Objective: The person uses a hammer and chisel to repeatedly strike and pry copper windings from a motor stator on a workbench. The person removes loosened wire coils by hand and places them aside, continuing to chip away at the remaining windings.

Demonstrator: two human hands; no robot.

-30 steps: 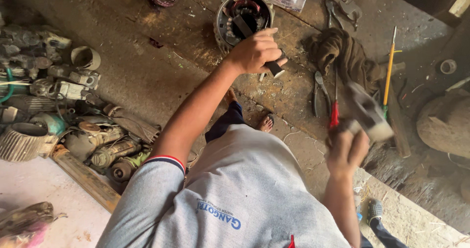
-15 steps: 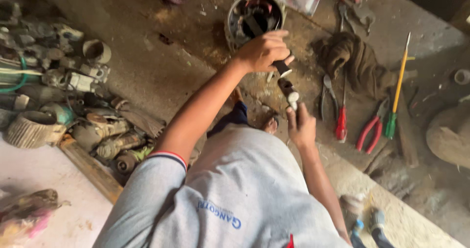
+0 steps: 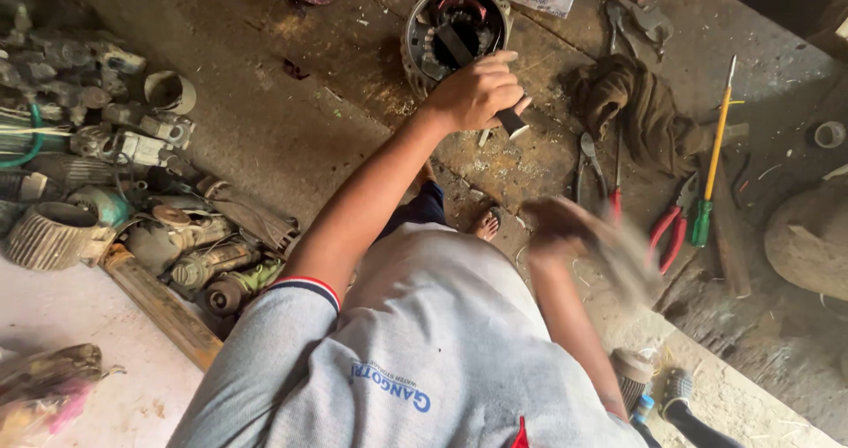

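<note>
Seen from above, the person's left hand point(image 3: 473, 93) sits in the upper middle of the frame, fingers curled tight around a dark, short metal punch or chisel-like tool point(image 3: 510, 121) whose pale end pokes out below the knuckles. The tool lies at the lower rim of the round grey metal motor housing point(image 3: 415, 33), open side up, which rests on the stained concrete floor point(image 3: 265, 130) at the top centre; dark windings and a flat bar show inside it.

The right hand point(image 3: 565, 231) is a blur just right of centre, gripping something pale and heavy-looking — likely a hammer head point(image 3: 632, 262), though the smear makes it hard to be sure. How its fingers lie I cannot tell.

My reading is that this is a striking step: the punch is held steady at the housing while the other hand swings. The next blow calls for a firm left grip, the tool kept square to the rim, and the swing kept clear of the knuckles.

Right of the hands lie a crumpled brown rag point(image 3: 636, 103), red-handled pliers point(image 3: 667, 227) and a yellow-and-green screwdriver point(image 3: 715, 148); a heap of old grey motor parts point(image 3: 97, 165) fills the left edge.
</note>
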